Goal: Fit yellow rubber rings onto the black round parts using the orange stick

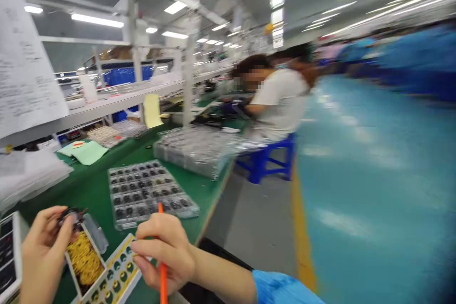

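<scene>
My left hand (pixel 46 247) is closed, thumb and fingers pinching a small dark round part (pixel 73 213) with what look like thin wires. Just beneath it, a white box (pixel 75 279) holds a tangle of yellow wire-like pieces (pixel 85 256). Held upright in my right hand (pixel 167 251) is an orange stick-like tool (pixel 163 280), its tip above my knuckles. That hand hovers at the edge of a pale tray (pixel 133 280) with rows of small green and yellow round pieces. Whether my right fingertips also pinch something small is hidden.
A clear compartment tray (pixel 153 190) of dark parts lies on the green bench, with plastic-wrapped trays (pixel 188 147) behind it. A dark-celled white tray (pixel 16 247) is at far left. Beyond, a person (pixel 281 99) sits on a blue stool (pixel 261 164) beside the aisle.
</scene>
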The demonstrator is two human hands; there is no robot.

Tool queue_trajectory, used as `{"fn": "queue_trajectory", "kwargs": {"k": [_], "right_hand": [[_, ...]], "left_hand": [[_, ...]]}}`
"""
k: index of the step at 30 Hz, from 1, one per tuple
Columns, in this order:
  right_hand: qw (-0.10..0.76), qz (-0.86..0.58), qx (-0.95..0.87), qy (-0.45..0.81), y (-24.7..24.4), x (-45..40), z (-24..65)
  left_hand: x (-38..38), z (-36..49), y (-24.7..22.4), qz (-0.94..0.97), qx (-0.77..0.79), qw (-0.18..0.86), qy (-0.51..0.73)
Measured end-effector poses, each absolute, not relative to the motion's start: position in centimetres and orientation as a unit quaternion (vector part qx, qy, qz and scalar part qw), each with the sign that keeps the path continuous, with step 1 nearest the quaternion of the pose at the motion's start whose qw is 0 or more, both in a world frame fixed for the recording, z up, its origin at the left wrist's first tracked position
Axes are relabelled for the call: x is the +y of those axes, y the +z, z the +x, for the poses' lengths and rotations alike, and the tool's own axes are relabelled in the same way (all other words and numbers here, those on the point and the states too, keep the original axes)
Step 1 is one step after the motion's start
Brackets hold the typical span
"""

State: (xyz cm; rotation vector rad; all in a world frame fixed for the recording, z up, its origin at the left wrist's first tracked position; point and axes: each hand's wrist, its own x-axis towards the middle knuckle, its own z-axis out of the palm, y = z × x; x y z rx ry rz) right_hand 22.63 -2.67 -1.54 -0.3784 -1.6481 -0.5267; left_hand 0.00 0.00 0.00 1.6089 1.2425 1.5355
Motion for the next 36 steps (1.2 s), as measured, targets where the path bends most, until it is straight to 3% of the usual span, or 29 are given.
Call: {"fn": "queue_trajectory", "kwargs": {"k": [7, 16, 20, 27, 36], "right_hand": [[0.687, -0.163, -0.681, -0.193, 1.0, 1.1, 19.8], [0.575, -0.154, -0.787, -0.159, 0.2, 5.9, 16.9], [0.585, -0.101, -0.794, -0.135, -0.5, 6.6, 16.6], [0.599, -0.088, -0.777, -0.171, -0.6, 6.0, 16.6], [0.542, -0.071, -0.812, -0.203, -0.4, 6.4, 17.6]], "left_hand": [[-0.8, 1.8, 1.9, 0.537, 0.431, 0.386, 0.614], [-0.1, 2.2, 0.5, 0.51, 0.422, 0.411, 0.627], [-0.5, 2.8, -0.2, 0.537, 0.428, 0.352, 0.636], [-1.4, 2.9, -0.6, 0.638, 0.462, 0.135, 0.602], [-1.0, 2.9, -1.2, 0.658, 0.475, 0.053, 0.582]]}}
